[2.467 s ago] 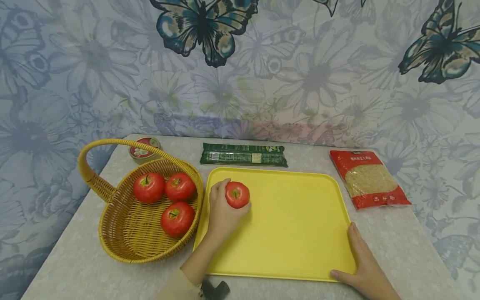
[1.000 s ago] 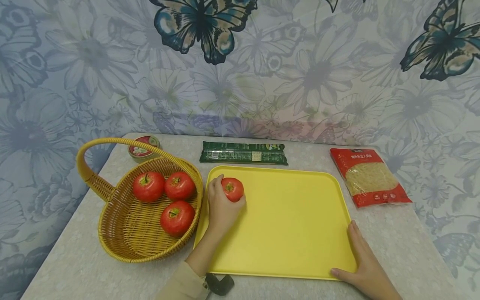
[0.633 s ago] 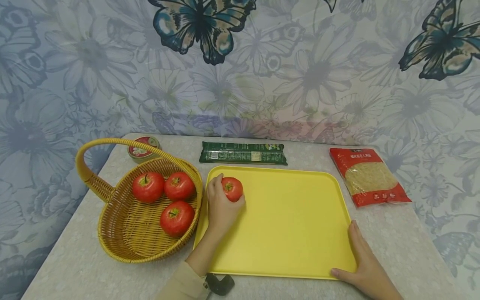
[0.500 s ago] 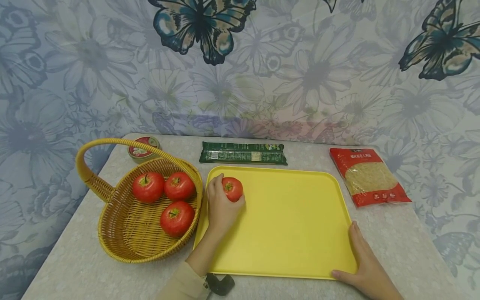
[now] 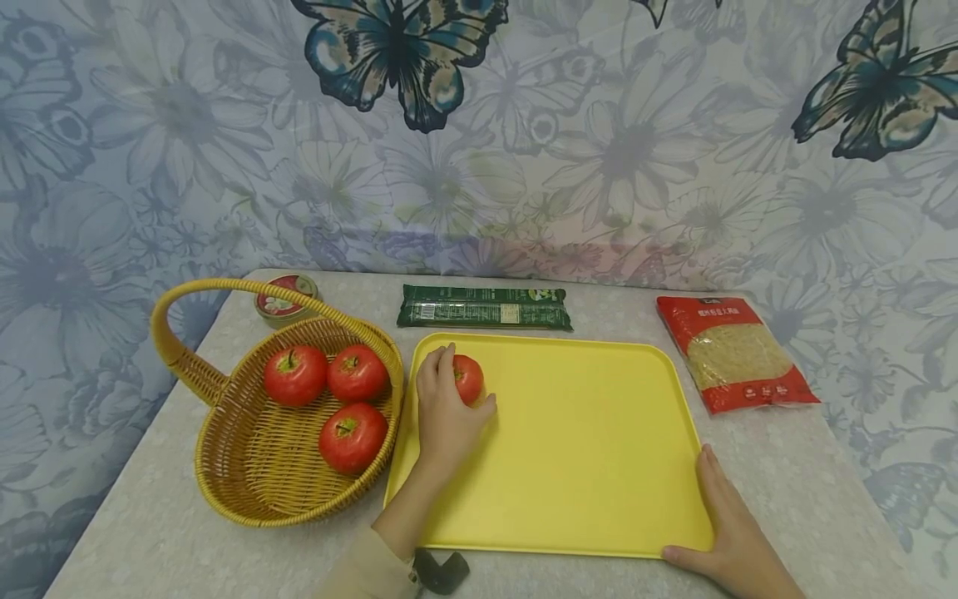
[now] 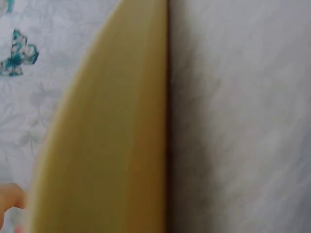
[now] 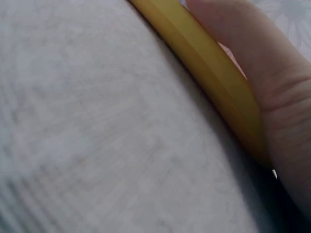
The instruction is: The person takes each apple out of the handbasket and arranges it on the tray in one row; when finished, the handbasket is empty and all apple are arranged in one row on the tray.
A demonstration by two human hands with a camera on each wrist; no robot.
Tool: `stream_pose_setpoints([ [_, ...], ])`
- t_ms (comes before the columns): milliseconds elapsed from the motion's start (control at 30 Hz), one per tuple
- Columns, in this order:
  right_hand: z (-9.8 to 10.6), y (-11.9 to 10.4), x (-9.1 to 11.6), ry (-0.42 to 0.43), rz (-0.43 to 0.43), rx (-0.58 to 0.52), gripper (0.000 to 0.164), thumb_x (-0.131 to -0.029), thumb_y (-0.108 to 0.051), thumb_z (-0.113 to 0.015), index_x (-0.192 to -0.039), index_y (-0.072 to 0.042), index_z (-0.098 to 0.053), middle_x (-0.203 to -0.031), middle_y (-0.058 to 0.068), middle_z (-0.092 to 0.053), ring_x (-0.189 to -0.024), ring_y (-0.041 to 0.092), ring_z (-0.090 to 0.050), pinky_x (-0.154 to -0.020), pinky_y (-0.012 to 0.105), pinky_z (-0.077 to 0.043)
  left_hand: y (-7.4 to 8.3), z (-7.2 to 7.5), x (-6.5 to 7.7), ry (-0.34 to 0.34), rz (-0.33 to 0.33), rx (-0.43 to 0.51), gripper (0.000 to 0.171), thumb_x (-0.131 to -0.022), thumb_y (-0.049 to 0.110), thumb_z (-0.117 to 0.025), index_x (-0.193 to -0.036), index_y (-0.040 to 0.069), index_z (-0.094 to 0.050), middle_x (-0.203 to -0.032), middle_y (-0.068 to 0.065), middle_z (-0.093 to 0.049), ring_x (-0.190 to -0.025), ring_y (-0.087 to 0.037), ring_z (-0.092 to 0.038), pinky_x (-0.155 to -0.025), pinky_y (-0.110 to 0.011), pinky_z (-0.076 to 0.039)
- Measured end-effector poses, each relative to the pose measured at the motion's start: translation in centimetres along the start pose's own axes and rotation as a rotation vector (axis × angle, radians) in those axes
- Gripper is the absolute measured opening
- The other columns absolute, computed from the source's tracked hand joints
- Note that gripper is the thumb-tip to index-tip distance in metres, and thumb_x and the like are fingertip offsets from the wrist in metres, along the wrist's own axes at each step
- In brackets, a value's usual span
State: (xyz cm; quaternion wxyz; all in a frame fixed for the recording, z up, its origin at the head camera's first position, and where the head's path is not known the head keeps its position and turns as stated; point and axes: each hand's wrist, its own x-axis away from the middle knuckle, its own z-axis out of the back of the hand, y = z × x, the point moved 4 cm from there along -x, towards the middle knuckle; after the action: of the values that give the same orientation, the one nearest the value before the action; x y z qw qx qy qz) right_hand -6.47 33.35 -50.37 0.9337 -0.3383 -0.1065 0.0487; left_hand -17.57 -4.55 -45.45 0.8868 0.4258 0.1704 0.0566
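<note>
A red apple (image 5: 469,380) sits at the upper left of the yellow tray (image 5: 584,449). My left hand (image 5: 449,420) is beside it, fingers along its left side and thumb spread away from it; the fingers hide part of the apple. In the left wrist view the tray's side wall (image 6: 107,126) fills the middle, with a fingertip at the lower left edge. My right hand (image 5: 729,532) rests at the tray's near right corner, fingers along the right edge and thumb at the front edge. In the right wrist view the thumb (image 7: 248,43) lies against the tray's rim.
Left of the tray stands a yellow wicker basket (image 5: 262,491) with a tall handle, holding three red apples (image 5: 353,438). Behind are a round tin (image 5: 280,309) and a green packet (image 5: 485,308). A red bag (image 5: 737,353) lies right of the tray.
The left hand held the apple and shifted it slightly left on the tray. Now its thumb has come away from the apple and its fingers have loosened. The right hand stays at the corner.
</note>
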Motion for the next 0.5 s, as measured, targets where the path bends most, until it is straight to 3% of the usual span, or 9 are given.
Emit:
stream_pose_setpoints([
  [133,0.0,0.0,0.0,0.001,0.003,0.003,0.130,-0.076,-0.048,-0.082,-0.158,-0.017,0.014,-0.166,0.010,0.016,-0.151,0.049,0.001,-0.115,0.071,0.000,1.2,0.5,0.2,0.032,-0.098,-0.058,0.087,-0.072,0.024,-0.084,-0.147,0.009,-0.041,-0.149,-0.011,-0.039,-0.142,-0.033,-0.033,-0.108,-0.055,-0.043],
  [333,0.0,0.1,0.0,0.010,0.014,0.011,0.129,-0.077,-0.048,-0.082,-0.158,-0.017,0.014,-0.166,0.009,0.016,-0.151,0.048,0.001,-0.116,0.071,0.000,2.6,1.3,0.7,0.043,-0.165,-0.062,0.087,-0.074,0.022,-0.084,-0.148,0.010,-0.040,-0.150,-0.010,-0.039,-0.147,-0.033,-0.028,-0.113,-0.056,-0.038],
  [400,0.0,0.1,0.1,0.017,0.025,0.015,0.129,-0.077,-0.047,-0.082,-0.158,-0.017,0.013,-0.167,0.009,0.015,-0.151,0.048,0.002,-0.120,0.062,0.005,3.3,1.8,1.2,0.028,-0.201,-0.032,0.086,-0.074,0.022,-0.083,-0.148,0.011,-0.040,-0.151,-0.009,-0.039,-0.148,-0.032,-0.027,-0.111,-0.055,-0.040],
  [500,0.0,0.0,0.2,0.035,0.050,0.037,0.129,-0.077,-0.046,-0.082,-0.158,-0.016,0.013,-0.167,0.011,0.014,-0.151,0.047,0.001,-0.119,0.028,0.014,4.8,2.8,2.2,-0.012,-0.275,0.017,0.083,-0.076,0.022,-0.083,-0.147,0.014,-0.042,-0.151,-0.007,-0.039,-0.150,-0.028,-0.027,-0.110,-0.054,-0.041],
])
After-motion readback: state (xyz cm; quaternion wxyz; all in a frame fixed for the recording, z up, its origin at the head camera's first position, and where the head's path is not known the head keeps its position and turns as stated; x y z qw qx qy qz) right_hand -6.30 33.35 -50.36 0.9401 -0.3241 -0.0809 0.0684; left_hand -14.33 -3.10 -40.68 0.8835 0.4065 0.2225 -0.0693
